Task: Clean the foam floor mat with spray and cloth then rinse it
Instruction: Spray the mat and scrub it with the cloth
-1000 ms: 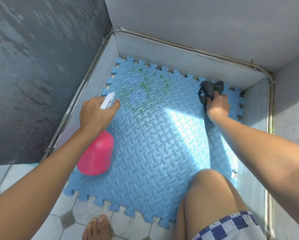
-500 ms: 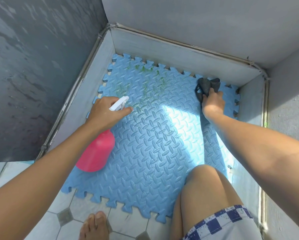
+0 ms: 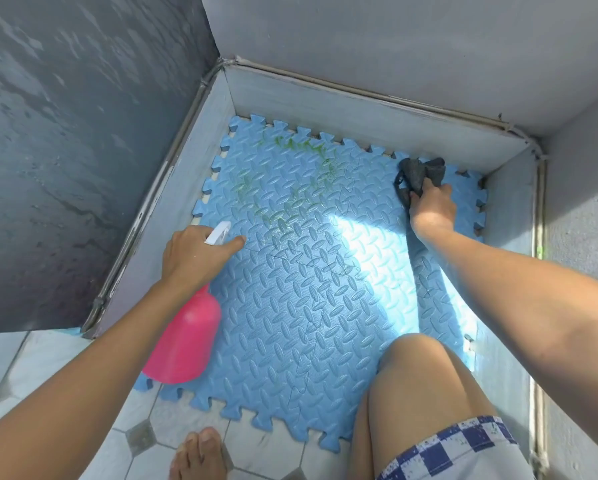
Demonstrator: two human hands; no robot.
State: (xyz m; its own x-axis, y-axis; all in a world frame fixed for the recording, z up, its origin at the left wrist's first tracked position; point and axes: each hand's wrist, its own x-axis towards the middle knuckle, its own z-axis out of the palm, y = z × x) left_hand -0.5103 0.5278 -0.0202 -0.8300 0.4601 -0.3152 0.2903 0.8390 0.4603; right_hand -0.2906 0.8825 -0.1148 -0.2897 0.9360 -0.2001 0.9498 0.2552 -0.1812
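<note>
A blue foam floor mat point(image 3: 311, 306) with puzzle edges lies flat in a corner, with green stains point(image 3: 290, 199) across its far left part. My left hand point(image 3: 193, 254) grips the white trigger head of a pink spray bottle point(image 3: 183, 341), held above the mat's left edge with the nozzle aimed toward the stains. My right hand point(image 3: 432, 206) holds a dark grey cloth point(image 3: 418, 174) pressed on the mat's far right corner.
Low grey walls point(image 3: 359, 109) enclose the mat on the left, far and right sides. My bare knee point(image 3: 422, 382) is over the mat's near right part. White floor tiles point(image 3: 48, 362) and my bare foot point(image 3: 197, 455) are at the near edge.
My left hand and the spray bottle have shifted right over the mat's left part, the nozzle turning toward the stains. My right hand stays on the cloth in the far right corner.
</note>
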